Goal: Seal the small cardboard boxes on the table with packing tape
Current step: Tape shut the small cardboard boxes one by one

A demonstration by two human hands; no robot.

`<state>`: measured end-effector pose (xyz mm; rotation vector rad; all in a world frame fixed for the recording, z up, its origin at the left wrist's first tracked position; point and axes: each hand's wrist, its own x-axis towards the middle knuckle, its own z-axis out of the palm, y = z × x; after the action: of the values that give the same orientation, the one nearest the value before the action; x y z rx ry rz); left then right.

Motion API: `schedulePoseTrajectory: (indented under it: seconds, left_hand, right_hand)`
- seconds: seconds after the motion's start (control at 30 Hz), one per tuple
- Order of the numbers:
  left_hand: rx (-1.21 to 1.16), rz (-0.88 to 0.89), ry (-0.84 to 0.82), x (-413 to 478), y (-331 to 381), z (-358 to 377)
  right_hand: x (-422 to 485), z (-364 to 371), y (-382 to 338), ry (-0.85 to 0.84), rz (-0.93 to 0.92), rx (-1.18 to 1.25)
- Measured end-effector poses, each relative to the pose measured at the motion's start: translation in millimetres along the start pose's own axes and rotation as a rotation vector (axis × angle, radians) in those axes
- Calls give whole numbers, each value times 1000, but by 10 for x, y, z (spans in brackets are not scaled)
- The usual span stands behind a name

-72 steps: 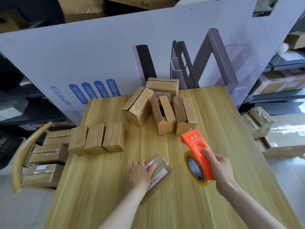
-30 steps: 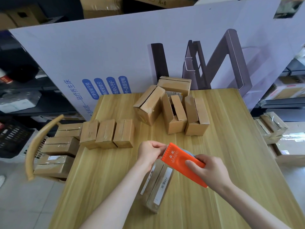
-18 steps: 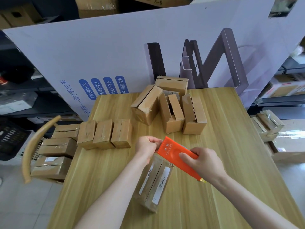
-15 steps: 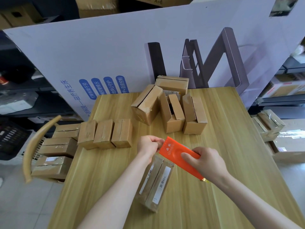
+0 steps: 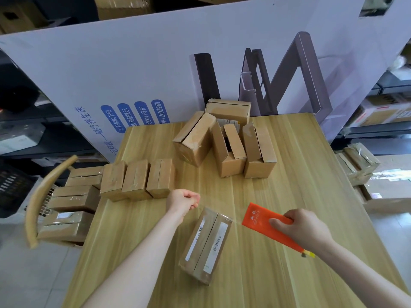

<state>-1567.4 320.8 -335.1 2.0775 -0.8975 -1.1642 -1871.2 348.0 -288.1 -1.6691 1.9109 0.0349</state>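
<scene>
Head view: a box (image 5: 205, 243) is laid on the table (image 5: 289, 174) between the hands, its seam judged not yet taped. The dispenser (image 5: 264, 223) is gripped by the right hand (image 5: 304, 230), while the left hand (image 5: 182, 201) is curled, thumb on fingers, seemingly pinching tape (image 5: 236, 222) (barely visible). At left, three boxes (image 5: 136, 178) are judged sealed; the far cluster (image 5: 224, 147) is left open-flapped.

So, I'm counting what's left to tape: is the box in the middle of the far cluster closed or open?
Open. The middle box has its top flaps apart, with a dark gap between them.
</scene>
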Motion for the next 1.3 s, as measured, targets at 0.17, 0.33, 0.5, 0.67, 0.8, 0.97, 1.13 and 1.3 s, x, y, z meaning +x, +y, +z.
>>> schedulePoseTrajectory:
  seconds: [0.17, 0.33, 0.5, 0.67, 0.8, 0.97, 1.13, 1.3]
  left_hand:
    - [56, -10, 9, 108, -115, 69]
    - [117, -49, 40, 207, -293, 234]
    - [354, -72, 54, 248, -414, 446]
    - [570, -153, 54, 190, -448, 371]
    - [202, 43, 3, -38, -672, 442]
    - [332, 99, -18, -154, -747, 539]
    - [363, 137, 4, -148, -752, 553]
    - [326, 87, 23, -162, -798, 592]
  right_hand:
    - [85, 111, -58, -18, 21, -42]
    - [192, 287, -130, 5, 23, -189]
    - [242, 522, -289, -2, 20, -205]
    - [243, 569, -283, 25, 27, -201]
    - [244, 584, -305, 24, 4, -219]
    - [293, 462, -519, 4, -50, -325]
    - [432, 349, -766, 2, -111, -428]
    - [374, 776, -925, -30, -182, -575]
